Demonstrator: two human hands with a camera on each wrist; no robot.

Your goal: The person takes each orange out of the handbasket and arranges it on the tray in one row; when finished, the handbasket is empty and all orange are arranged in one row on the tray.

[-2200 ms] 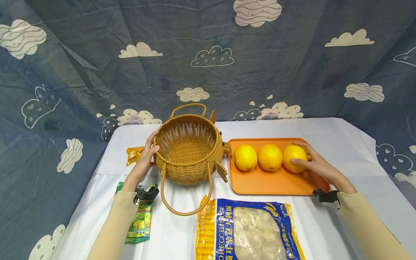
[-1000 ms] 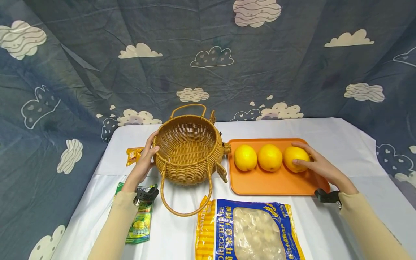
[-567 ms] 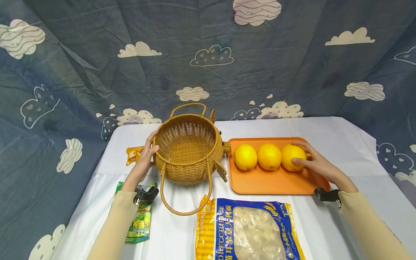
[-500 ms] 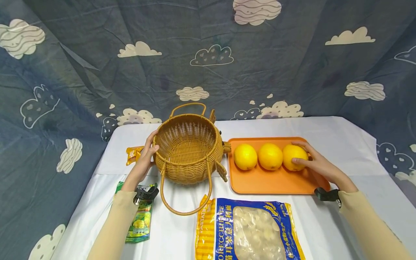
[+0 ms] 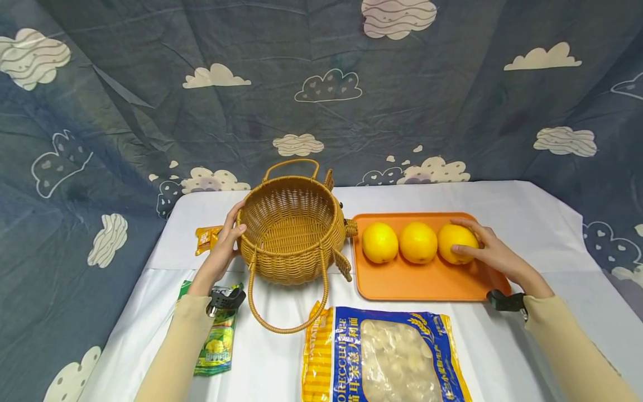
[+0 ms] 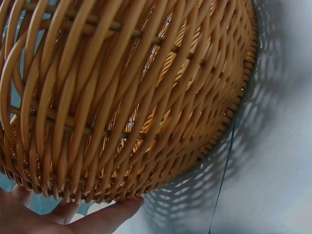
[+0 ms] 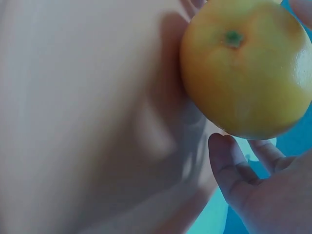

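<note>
A brown wicker basket point(image 5: 286, 272) shaped like an animal, its snout pointing right, stands left of centre on the white-covered table, its two handles folded outward. My left hand point(image 5: 221, 248) grips the basket's left rim, thumb on the edge and fingers along the outer wall; the left wrist view has these fingers point(image 6: 105, 217) against the weave. On the orange tray point(image 5: 422, 286) several round fruits would fit; three oranges lie in a row there. My right hand point(image 5: 494, 255) holds the rightmost orange point(image 5: 456, 240) from its right side, thumb in front and fingers behind. That orange point(image 7: 248, 73) fills the right wrist view's upper right.
In front lies a blue and yellow pasta bag point(image 5: 397, 357). A green snack bag point(image 5: 217, 349) is partly under my left forearm. Behind my left hand sits a small orange packet point(image 5: 206, 240). A dark cloud-patterned cloth point(image 5: 321, 128) hangs behind the table.
The rightmost orange has shifted very slightly right with my right hand around it. My left hand and the basket stay where they were.
</note>
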